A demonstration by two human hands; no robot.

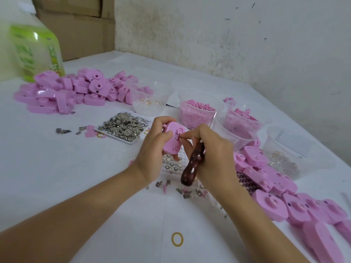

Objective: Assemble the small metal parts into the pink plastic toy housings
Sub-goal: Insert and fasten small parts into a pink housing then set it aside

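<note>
My left hand (154, 149) grips a pink plastic housing (173, 141) upright above the table's middle. My right hand (210, 154) holds a tool with a dark brown wooden handle (191, 166) in its palm, while its fingertips press a small metal part (177, 137) onto the housing's face. A white tray of loose metal parts (123, 127) lies just left of the hands. Under the hands sits a clear grid tray with small metal rings (171, 166). Piles of pink housings lie at the far left (76, 90) and along the right (281, 188).
Clear cups hold pink pellets (197, 112), pink pieces (241, 122) and clear bits (150, 103). A clear tub (292, 154) stands at the right. A green-labelled bottle (36, 52) and cardboard boxes (79, 25) stand at the back left. A yellow rubber band (177, 239) lies near the front. Scattered metal bits (188, 192) lie near the wrists.
</note>
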